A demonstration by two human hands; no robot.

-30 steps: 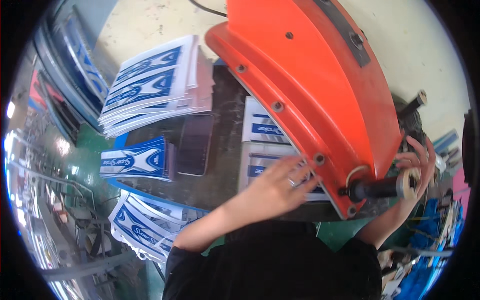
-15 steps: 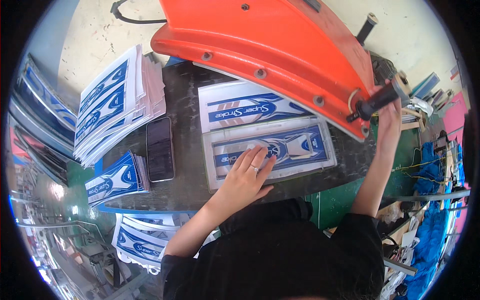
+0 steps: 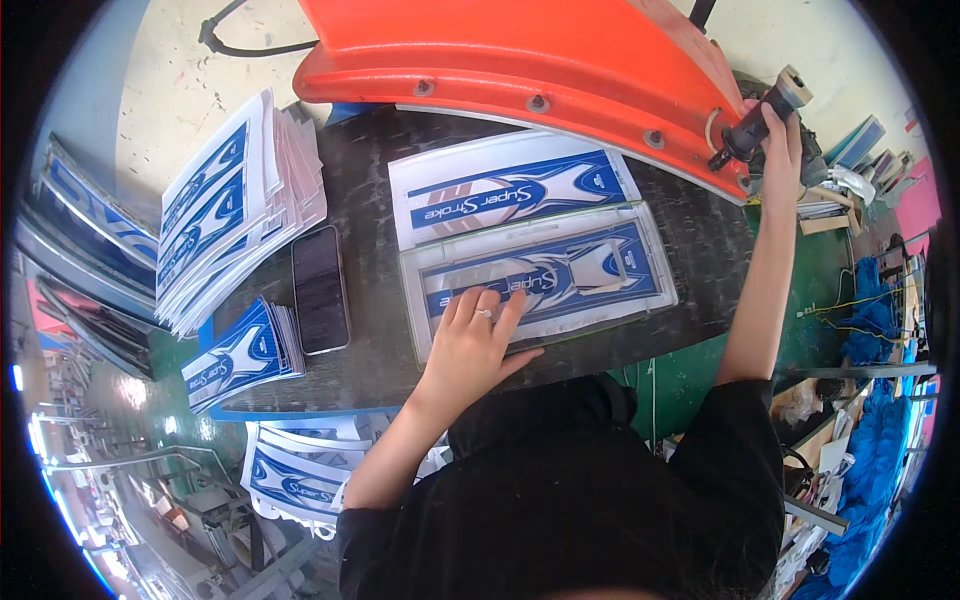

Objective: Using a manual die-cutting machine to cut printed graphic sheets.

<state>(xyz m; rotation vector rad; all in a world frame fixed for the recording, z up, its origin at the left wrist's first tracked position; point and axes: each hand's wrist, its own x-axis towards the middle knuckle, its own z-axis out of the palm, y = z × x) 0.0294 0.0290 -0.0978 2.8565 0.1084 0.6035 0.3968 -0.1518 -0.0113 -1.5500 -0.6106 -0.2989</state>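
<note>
On the surface, clear frame sits over the printed sheet, just ahead-right of my left hand, the nearer one: released, fingers on frame. Long axis left-right, right end angled slightly away. My right hand is at the handle; grip, can't tell. Near edge close; room rightward; phone left.

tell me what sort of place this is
Probably a workshop or small factory: a big orange machine stands over a dark worktable, with stacked blue-and-white printed sheets at its left.
</note>
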